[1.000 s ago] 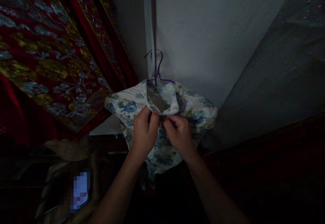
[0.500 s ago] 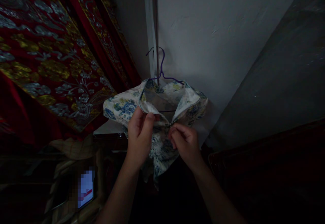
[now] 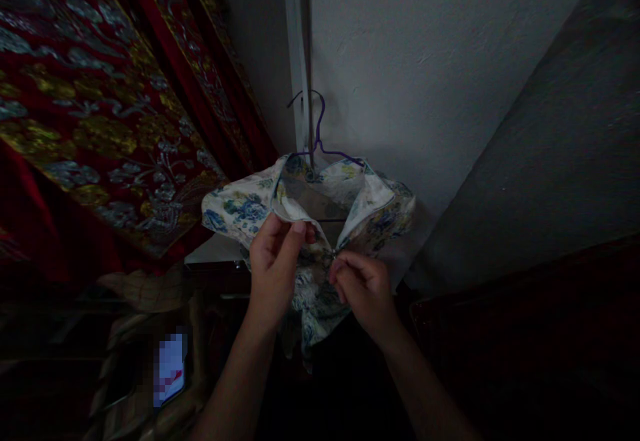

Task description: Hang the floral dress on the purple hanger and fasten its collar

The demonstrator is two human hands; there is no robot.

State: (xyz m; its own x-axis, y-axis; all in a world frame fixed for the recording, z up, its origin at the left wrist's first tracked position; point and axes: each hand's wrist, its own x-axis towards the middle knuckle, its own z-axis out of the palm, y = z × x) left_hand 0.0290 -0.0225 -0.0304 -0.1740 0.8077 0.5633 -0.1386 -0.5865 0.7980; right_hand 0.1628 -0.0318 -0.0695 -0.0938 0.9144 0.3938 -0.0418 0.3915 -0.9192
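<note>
A white blouse with blue and yellow-green flowers [image 3: 245, 209] hangs on a purple hanger [image 3: 320, 124]. Its front is unzipped from the collar down to mid-chest, in a V. My left hand [image 3: 274, 258] pinches the left edge of this opening between thumb and fingers. At the bottom of the V, my right hand [image 3: 364, 288] is closed at the zipper slider [image 3: 334, 252], fingertips pressed together just below it. The pull tab itself is hidden by those fingers. Below, the blouse's lower part falls in folds behind my hands.
The hanger hooks over a thin pale upright [image 3: 304, 61] by a grey wall [image 3: 425, 81]. Red cloth embroidered in gold and silver [image 3: 110, 134] hangs at left. A lit phone [image 3: 170, 368] lies at lower left on a wooden-looking frame [image 3: 197, 341]. The light is dim.
My right hand has moved slightly down with the zipper slider, and the V opening reaches a little lower. My left hand keeps its pinch on the edge, almost in place.
</note>
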